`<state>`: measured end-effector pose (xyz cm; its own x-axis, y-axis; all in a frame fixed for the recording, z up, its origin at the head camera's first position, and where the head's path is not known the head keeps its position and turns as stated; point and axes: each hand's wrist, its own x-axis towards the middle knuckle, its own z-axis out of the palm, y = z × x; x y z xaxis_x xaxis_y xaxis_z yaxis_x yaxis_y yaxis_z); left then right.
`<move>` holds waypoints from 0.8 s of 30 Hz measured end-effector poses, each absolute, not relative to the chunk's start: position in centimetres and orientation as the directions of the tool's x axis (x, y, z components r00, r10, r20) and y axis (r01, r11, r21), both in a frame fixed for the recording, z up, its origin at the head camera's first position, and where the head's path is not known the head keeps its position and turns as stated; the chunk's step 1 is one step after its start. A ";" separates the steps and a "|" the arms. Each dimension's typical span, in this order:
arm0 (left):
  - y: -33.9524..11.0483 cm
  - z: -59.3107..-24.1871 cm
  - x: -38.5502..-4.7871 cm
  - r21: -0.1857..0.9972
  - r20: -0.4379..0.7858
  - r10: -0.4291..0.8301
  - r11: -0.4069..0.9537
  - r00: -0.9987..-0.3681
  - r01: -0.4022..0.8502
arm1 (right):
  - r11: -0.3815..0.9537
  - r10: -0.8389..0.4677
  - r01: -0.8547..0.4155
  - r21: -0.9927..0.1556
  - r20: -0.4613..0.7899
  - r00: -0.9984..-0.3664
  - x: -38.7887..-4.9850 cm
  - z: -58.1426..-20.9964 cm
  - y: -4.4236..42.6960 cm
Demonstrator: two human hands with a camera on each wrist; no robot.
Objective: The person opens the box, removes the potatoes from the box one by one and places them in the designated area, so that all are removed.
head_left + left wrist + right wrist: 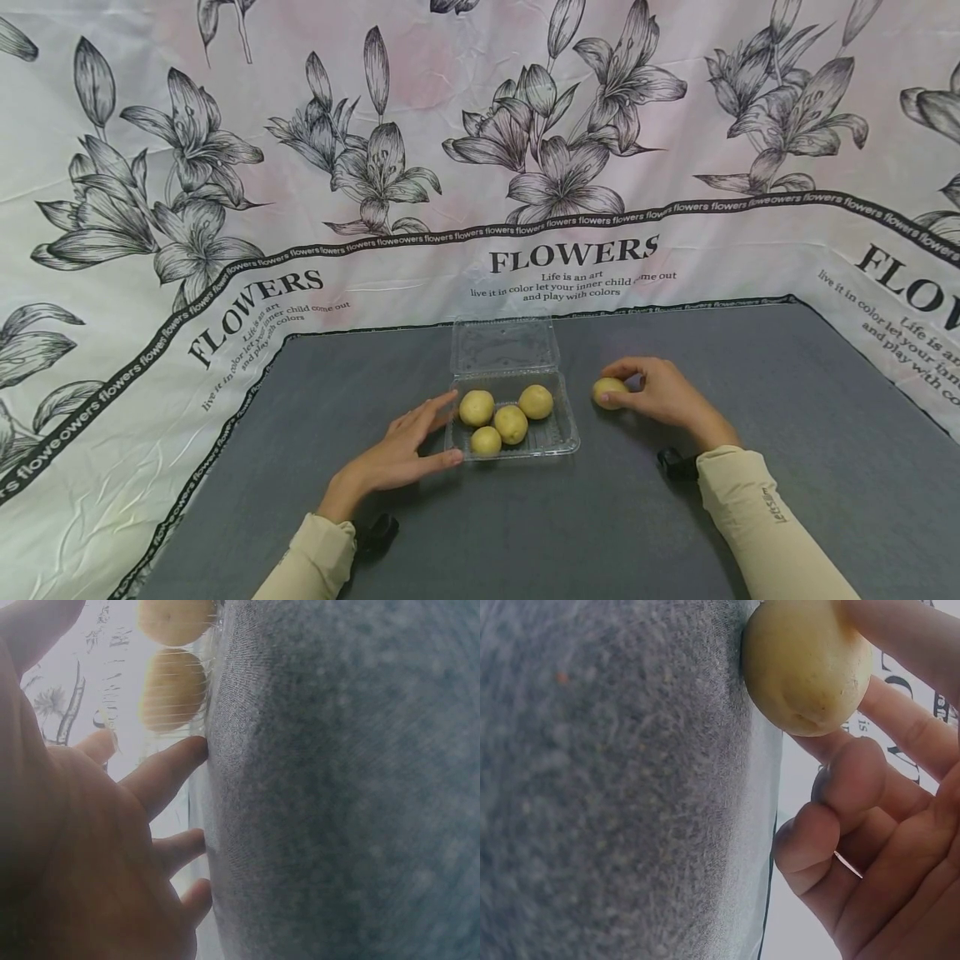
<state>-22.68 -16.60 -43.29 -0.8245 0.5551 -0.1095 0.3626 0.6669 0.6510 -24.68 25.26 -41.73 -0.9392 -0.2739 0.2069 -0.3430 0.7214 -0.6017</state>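
Observation:
A clear plastic box (564, 433) stands on the table with its hinged lid (504, 346) thrown back. Several yellow lemons (511, 424) lie in its tray. My left hand (397, 454) is spread at the box's left side, fingers fairly straight, thumb near the front corner. Through the box wall, two lemons (174, 690) show in the left wrist view. To the right of the box, my right hand (666, 396) pinches one more lemon (609, 392) between thumb and fingers. This lemon (806, 667) is at the table surface in the right wrist view; other fingers curl below it.
Dark grey cloth covers the table (600, 525). A white floral sheet (420, 283) with printed words hangs behind and along both sides. Black wrist straps (377, 535) sit at both cuffs.

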 end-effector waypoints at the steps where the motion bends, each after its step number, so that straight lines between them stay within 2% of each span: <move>1: -16.6 -43.3 -22.7 0.651 -0.111 0.555 0.667 -0.824 0.362 | 0.722 -0.272 -0.341 -0.603 0.206 -0.940 -24.7 -41.7 25.3; 24: -16.6 -43.0 -22.6 0.654 -0.109 0.552 0.666 -0.827 0.358 | 0.727 -0.221 -0.326 -0.604 0.244 -0.944 -24.8 -41.5 25.0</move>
